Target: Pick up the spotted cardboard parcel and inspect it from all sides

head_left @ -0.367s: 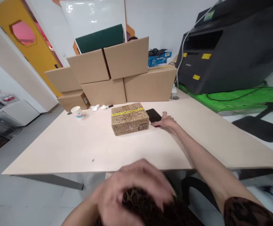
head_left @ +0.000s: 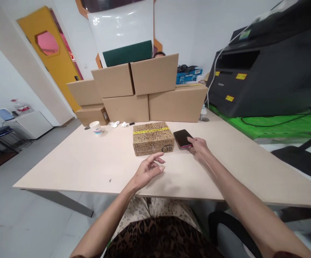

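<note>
beside the speckled box [head_left: 153, 138], the right hand [head_left: 199, 145] pinches a black device [head_left: 182, 137] while the left hand [head_left: 146, 171], half-spread, grips nothing.

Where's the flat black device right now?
In the head view, the flat black device is right of centre, just right of the yellow-taped box, its near right corner held by the right hand.

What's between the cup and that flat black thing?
In the head view, the spotted box sits between the cup and the flat black thing.
</note>
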A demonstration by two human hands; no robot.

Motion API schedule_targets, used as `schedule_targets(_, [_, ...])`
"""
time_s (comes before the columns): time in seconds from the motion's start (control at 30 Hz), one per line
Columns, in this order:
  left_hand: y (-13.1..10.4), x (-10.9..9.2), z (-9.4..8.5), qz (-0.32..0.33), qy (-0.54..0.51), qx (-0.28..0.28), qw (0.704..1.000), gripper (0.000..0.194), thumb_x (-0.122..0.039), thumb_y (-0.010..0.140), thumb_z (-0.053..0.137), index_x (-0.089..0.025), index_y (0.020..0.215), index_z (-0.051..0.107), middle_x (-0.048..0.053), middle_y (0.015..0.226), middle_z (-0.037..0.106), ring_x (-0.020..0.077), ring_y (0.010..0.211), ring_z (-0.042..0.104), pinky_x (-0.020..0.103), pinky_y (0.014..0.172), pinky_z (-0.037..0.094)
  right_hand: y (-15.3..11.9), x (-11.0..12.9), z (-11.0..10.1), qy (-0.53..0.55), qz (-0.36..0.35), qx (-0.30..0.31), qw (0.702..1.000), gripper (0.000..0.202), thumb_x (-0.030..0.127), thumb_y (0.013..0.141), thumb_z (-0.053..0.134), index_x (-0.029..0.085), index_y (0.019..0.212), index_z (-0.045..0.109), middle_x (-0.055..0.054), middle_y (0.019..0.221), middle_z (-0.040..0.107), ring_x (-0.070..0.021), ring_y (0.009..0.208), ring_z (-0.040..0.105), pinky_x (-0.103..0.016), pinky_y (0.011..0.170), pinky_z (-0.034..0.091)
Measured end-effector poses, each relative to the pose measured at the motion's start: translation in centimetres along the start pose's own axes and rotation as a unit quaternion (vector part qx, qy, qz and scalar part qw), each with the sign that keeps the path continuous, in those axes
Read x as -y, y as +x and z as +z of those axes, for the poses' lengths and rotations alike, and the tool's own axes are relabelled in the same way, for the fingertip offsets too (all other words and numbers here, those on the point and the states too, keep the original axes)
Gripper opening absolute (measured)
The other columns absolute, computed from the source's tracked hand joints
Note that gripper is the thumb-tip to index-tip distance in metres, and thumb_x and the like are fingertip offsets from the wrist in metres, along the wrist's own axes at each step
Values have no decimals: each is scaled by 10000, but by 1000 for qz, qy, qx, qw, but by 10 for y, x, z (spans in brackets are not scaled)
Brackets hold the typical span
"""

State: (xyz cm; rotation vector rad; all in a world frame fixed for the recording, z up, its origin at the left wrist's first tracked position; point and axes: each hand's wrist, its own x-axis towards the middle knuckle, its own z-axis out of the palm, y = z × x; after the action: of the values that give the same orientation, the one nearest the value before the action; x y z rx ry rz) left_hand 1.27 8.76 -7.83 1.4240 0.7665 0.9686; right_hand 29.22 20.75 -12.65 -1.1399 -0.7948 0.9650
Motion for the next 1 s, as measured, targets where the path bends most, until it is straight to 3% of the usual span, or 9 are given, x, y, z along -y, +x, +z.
schedule_targets(0.07, [3, 6, -3, -13, -4, -25, 1000, 584, -534, 781, 843, -247, 1274, 722, 72, 1085, 665, 153, 848, 619, 321, 841, 535, -17, 7, 2, 9, -6, -20, 1000, 510, 572, 655, 873, 260, 713, 474, 90, 507, 421, -67, 398, 304, -196, 318, 236])
schedule_targets(0.17, [9, 13, -3, -9, -5, -39, 999, 591, -600, 822, 786, -205, 1256, 723, 85, 1059, 691, 153, 810, 629, 329, 821, 541, -48, 23, 13, 44, -55, -28, 997, 504, 617, 657, 864, 245, 773, 545, 73, 593, 479, -66, 448, 381, -188, 356, 322])
schedule_targets(0.3, [24, 19, 0, 28, -38, -47, 998, 832, -758, 848, 655, -186, 1444, 557, 103, 1053, 701, 147, 724, 649, 309, 702, 538, -92, 41, 50, 78, -93, 51, 991, 507, 574, 746, 822, 265, 1112, 658, -21, 966, 696, -133, 661, 612, -213, 444, 456])
schedule_targets(0.37, [30, 20, 1, 54, -55, -44, 996, 936, -813, 847, 594, -197, 1532, 425, 81, 983, 697, 159, 694, 661, 306, 655, 532, -109, 43, 72, 90, -83, 91, 988, 585, 555, 756, 821, 284, 1237, 627, -54, 1161, 706, -165, 761, 666, -231, 483, 501])
schedule_targets(0.43, [33, 19, -1, 82, -50, -57, 994, 898, -785, 878, 583, -186, 1522, 401, 43, 874, 682, 163, 669, 648, 302, 643, 526, -121, 42, 91, 87, -81, 150, 982, 609, 564, 793, 790, 273, 1297, 610, -62, 1125, 718, -141, 635, 623, -249, 439, 477])
schedule_targets(0.57, [27, 16, -14, 122, -25, -116, 985, 663, -654, 937, 617, -136, 1342, 539, 1, 765, 621, 128, 616, 565, 263, 590, 485, -130, 36, 116, 94, -68, 238, 964, 686, 583, 842, 751, 235, 1393, 537, -21, 868, 704, -101, 428, 480, -274, 365, 424])
schedule_targets(0.73, [21, 15, -36, 131, -24, -169, 977, 613, -597, 950, 622, -129, 1344, 574, -35, 697, 547, 99, 555, 473, 238, 529, 424, -128, 29, 131, 78, -64, 270, 958, 713, 595, 817, 786, 229, 1375, 534, 42, 685, 608, -80, 392, 410, -239, 340, 338])
schedule_targets(0.87, [18, 13, -41, 134, -7, -193, 972, 621, -586, 961, 607, -128, 1381, 576, -33, 711, 534, 89, 543, 431, 232, 499, 389, -124, 23, 138, 69, -53, 285, 955, 758, 608, 828, 775, 244, 1436, 507, 61, 618, 565, -106, 387, 459, -241, 341, 355])
schedule_targets(1.0, [13, 12, -38, 127, 3, -204, 971, 668, -590, 979, 575, -116, 1447, 529, -27, 706, 529, 87, 530, 395, 233, 476, 372, -119, 19, 141, 86, -15, 309, 947, 826, 587, 814, 796, 264, 1491, 449, 28, 729, 671, -142, 432, 573, -280, 384, 478])
